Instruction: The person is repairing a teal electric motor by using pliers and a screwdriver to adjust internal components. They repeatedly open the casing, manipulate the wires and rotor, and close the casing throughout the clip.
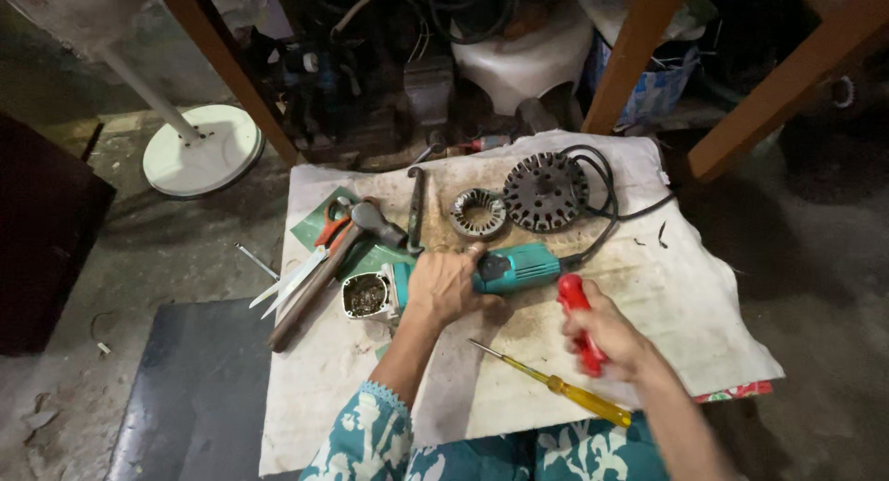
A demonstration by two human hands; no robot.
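The left hand (pixel 444 285) clamps one teal angle grinder (pixel 482 273) on the white cloth (pixel 685 305). Beside the grinder, the right hand (pixel 607 333) grips one red-handled tool (pixel 578 316); one yellow screwdriver (pixel 565 387) lies nearer the person.

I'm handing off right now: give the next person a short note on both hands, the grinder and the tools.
Left hand: gripping the teal angle grinder, which lies on the stained white cloth.
Right hand: closed on a red-handled tool, tip hidden.
Yellow screwdriver lies free near the cloth's front edge.
Done: gear head looks open; stator ring and slotted disc lie behind.
Left: grinder body not reassembled.
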